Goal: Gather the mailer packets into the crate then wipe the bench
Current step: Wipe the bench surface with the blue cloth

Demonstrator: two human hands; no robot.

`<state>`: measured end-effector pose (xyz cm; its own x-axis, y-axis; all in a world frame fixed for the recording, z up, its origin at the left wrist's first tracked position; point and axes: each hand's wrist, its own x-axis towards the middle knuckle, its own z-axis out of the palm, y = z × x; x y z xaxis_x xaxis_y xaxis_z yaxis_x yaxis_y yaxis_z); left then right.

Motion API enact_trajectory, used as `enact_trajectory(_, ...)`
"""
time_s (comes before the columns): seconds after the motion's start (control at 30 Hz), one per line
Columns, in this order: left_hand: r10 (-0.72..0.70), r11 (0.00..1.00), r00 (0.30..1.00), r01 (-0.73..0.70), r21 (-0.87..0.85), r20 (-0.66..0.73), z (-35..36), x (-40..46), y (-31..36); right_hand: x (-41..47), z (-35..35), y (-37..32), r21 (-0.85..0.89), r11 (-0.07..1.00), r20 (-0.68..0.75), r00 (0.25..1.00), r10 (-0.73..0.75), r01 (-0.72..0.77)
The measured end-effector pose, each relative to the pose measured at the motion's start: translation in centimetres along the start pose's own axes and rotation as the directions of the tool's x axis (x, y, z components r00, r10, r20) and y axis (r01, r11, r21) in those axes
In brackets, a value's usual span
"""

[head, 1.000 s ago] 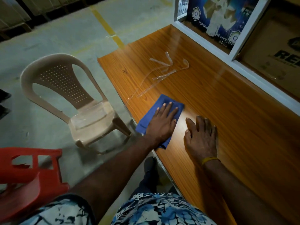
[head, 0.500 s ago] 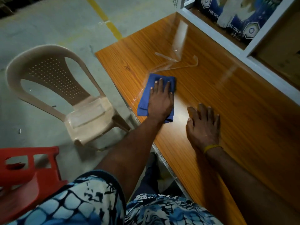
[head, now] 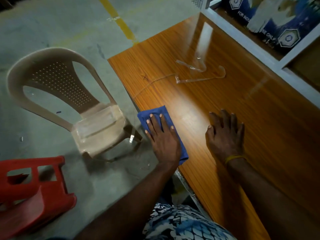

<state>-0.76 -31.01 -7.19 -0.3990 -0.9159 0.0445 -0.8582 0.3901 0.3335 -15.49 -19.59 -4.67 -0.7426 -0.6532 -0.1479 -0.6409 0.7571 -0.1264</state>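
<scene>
My left hand lies flat on a blue cloth and presses it onto the orange wooden bench at its near left edge. The cloth sticks out beyond my fingertips and below my wrist. My right hand rests palm down on the bare bench to the right of the cloth, fingers spread, holding nothing; a yellow band circles that wrist. Clear plastic strips lie further up the bench. No mailer packets are in view.
A beige plastic chair stands on the concrete floor left of the bench. A red plastic crate lies at lower left. White shelving with a blue printed box lines the bench's far side.
My left hand has dragged the blue cloth back from the middle of the bench toward its near left edge. My right hand has stayed planted on the bench.
</scene>
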Motion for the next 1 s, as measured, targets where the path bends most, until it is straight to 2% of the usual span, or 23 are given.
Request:
enact_trajectory(0.13, 0.2, 0.977, 0.979, -0.201, 0.065, 0.028, -0.1, -0.9, -0.7, 0.0, 0.0, 0.0, 0.0, 1.0, 0.023, 1.0, 0.013, -0.013)
enact_trajectory(0.37, 0.462, 0.881, 0.88, -0.47, 0.059, 0.114, -0.5, 0.0, 0.0, -0.7, -0.3, 0.9, 0.042, 0.999, 0.054, 0.998, -0.006, 0.004)
enact_trajectory(0.5, 0.611, 0.781, 0.762, -0.624, -0.004, 0.214, -0.2, 1.0, 1.0, -2.0, 0.1, 2.2, 0.063, 0.998, 0.021, 0.999, -0.033, 0.031)
enact_trajectory(0.6, 0.702, 0.691, 0.644, -0.719, -0.073, 0.303, -0.3, 2.7, 2.7, -2.3, 0.6, 2.5, 0.103, 0.994, -0.056, 0.998, 0.035, -0.029)
enact_trajectory(0.8, 0.834, 0.504, 0.43, -0.849, -0.159, 0.346, 1.2, 7.0, 7.4, -2.0, 0.6, 2.2, 0.125, 0.986, -0.099, 0.987, 0.125, -0.112)
enact_trajectory(1.0, 0.891, 0.401, 0.312, -0.881, -0.25, 0.331, 3.6, 10.6, 12.2, 0.0, 0.3, 2.7, 0.138, 0.978, -0.1, 0.981, 0.169, -0.155)
